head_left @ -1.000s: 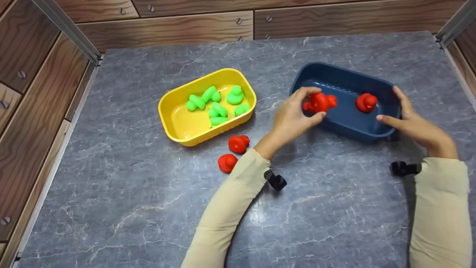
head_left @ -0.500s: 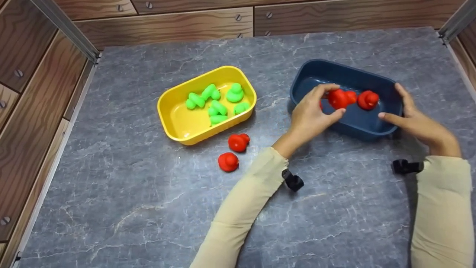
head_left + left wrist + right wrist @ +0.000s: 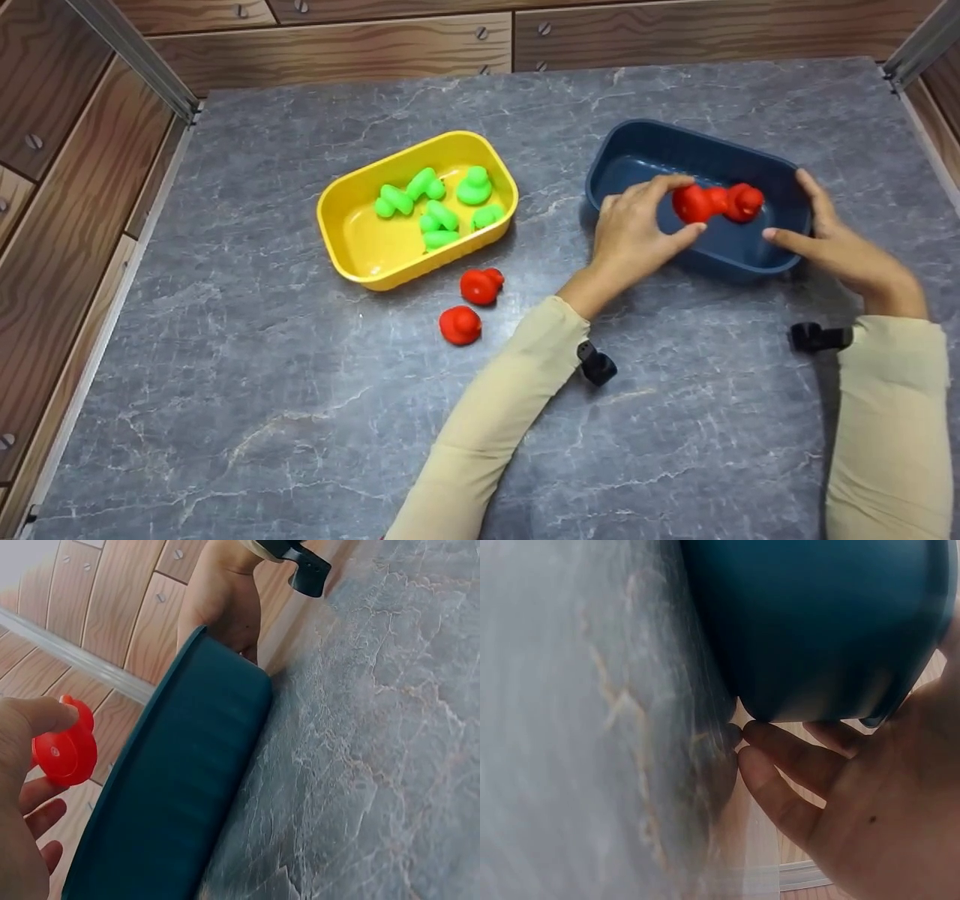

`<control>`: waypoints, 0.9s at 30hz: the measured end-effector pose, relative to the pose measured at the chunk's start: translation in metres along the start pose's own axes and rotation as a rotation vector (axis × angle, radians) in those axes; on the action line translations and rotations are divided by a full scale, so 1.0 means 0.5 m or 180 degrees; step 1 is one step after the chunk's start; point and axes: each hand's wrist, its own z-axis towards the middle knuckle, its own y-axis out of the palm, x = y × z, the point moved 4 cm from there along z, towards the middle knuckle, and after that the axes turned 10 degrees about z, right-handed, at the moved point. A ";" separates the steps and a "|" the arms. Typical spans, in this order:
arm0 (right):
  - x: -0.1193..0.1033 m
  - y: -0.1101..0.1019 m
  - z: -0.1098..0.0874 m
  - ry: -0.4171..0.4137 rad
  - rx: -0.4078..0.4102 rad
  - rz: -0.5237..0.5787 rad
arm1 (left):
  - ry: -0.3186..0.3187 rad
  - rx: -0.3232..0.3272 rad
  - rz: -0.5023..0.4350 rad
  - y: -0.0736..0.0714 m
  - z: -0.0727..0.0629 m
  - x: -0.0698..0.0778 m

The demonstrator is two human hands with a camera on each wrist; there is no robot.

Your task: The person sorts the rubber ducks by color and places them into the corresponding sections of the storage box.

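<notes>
Over the dark blue tub (image 3: 739,257) my left hand (image 3: 634,236) pinches a red toy duck (image 3: 694,204) between thumb and fingers. In the left wrist view the held duck (image 3: 66,754) is above the tub's rim, its round base showing. A second red duck (image 3: 745,202) sits inside the tub, to the right of the held one. My right hand (image 3: 851,251) holds the tub's right end, thumb over the inside and fingers outside. The right wrist view shows those fingers (image 3: 802,757) against the tub's outer wall (image 3: 817,630). My left hand hides part of the tub's near left side.
To the left stands a yellow tub (image 3: 356,255) with several green toy ducks (image 3: 439,217). Two red ducks, an upper one (image 3: 480,286) and a lower one (image 3: 460,325), lie on the grey marbled table (image 3: 285,375) in front of it. Wood-patterned panels (image 3: 337,52) border the table.
My left hand has carried the red duck rightward over the blue tub, close to the duck inside. My right hand has stayed at the tub's end.
</notes>
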 end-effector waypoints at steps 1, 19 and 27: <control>0.000 0.000 0.000 -0.0004 0.0000 0.0008 | -0.0001 -0.0003 -0.0002 0.001 0.000 -0.001; -0.001 -0.001 -0.003 -0.0016 0.0041 0.0007 | 0.0466 0.0285 -0.1052 -0.048 -0.032 0.011; -0.001 -0.002 -0.002 0.0045 0.0035 -0.0024 | 0.0630 0.0225 -0.1543 -0.085 -0.062 -0.015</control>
